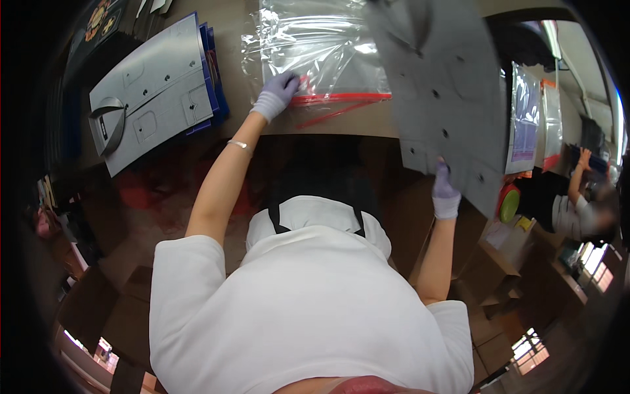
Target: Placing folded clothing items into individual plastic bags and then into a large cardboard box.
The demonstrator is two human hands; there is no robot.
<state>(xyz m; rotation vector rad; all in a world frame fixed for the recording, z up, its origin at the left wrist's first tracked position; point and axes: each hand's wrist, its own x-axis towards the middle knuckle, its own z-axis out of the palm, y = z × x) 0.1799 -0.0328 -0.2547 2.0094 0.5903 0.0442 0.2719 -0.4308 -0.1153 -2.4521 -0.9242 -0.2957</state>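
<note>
At far left, a stack of grey shirt-printed sheets (154, 92) lies on the tabletop (239, 118), blue-edged sheets (213, 75) beneath it. The gloved left hand (279, 92) rests at the near left corner of the clear plastic bags (321, 56), fingers bent beside the red strip (348, 98); glare and angle obscure whether it pinches film. Right of the bags, a loose grey shirt-printed sheet (446, 98) is held tilted, its near edge beyond the table's edge. The gloved right hand (445, 189) pinches that near edge, thumb on the printed face. Good handling calls for a light edge grip, no creasing, and a single film layer separated cleanly at the strip.
</note>
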